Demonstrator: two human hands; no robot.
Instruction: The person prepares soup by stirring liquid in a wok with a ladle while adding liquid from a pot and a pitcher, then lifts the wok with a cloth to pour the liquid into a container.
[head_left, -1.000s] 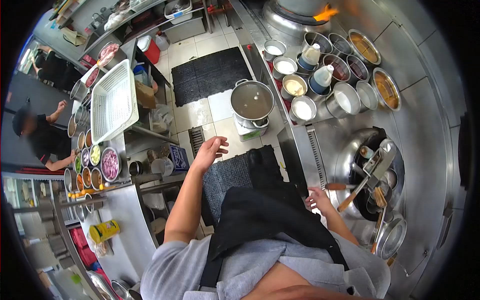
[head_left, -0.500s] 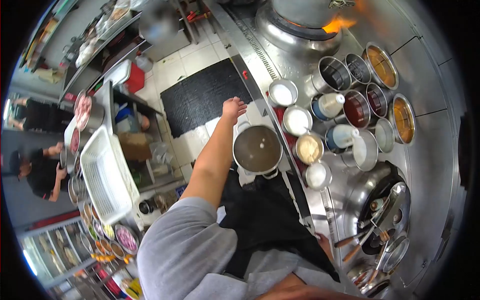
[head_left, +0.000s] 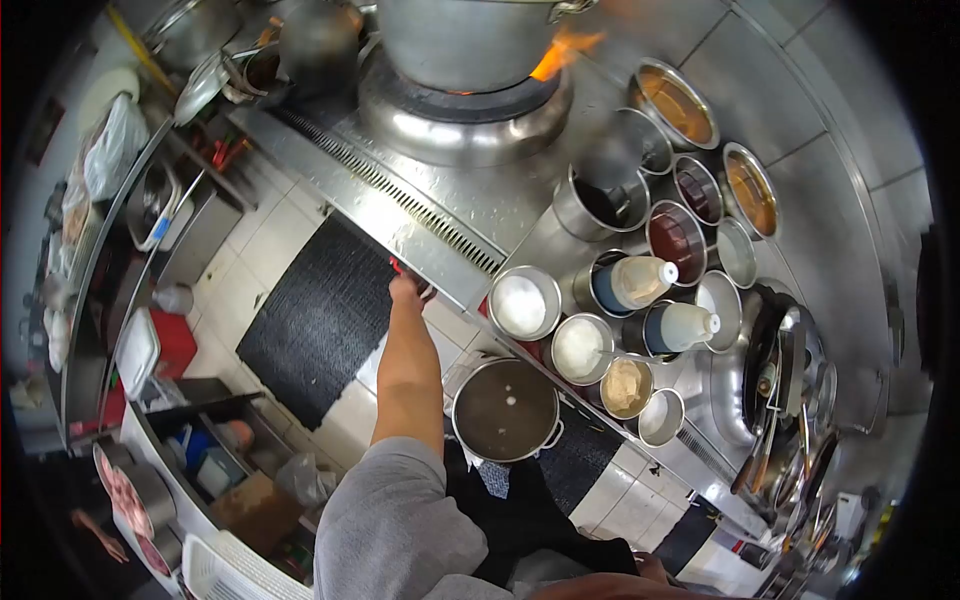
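My left hand [head_left: 408, 290] reaches forward to a small red knob [head_left: 396, 265] on the front edge of the steel stove counter. Its fingers look curled against the knob, though the grip is small and partly hidden. Below my forearm stands a round metal pot [head_left: 505, 410] with side handles, holding murky brown liquid with small white bits on top. At the bottom edge, only a piece of my right hand [head_left: 650, 568] shows; its fingers are hidden.
A large pot [head_left: 455, 45] sits on the lit burner, with flame [head_left: 565, 55] at its right. Bowls of white powder [head_left: 522, 305], sauce tubs [head_left: 675, 235] and squeeze bottles [head_left: 640, 282] line the counter. Black mats [head_left: 315, 310] cover parts of the tiled floor.
My left hand has moved from open air above the pot to the red knob at the counter edge. The view has turned toward the burner; the co-worker is mostly out of view.
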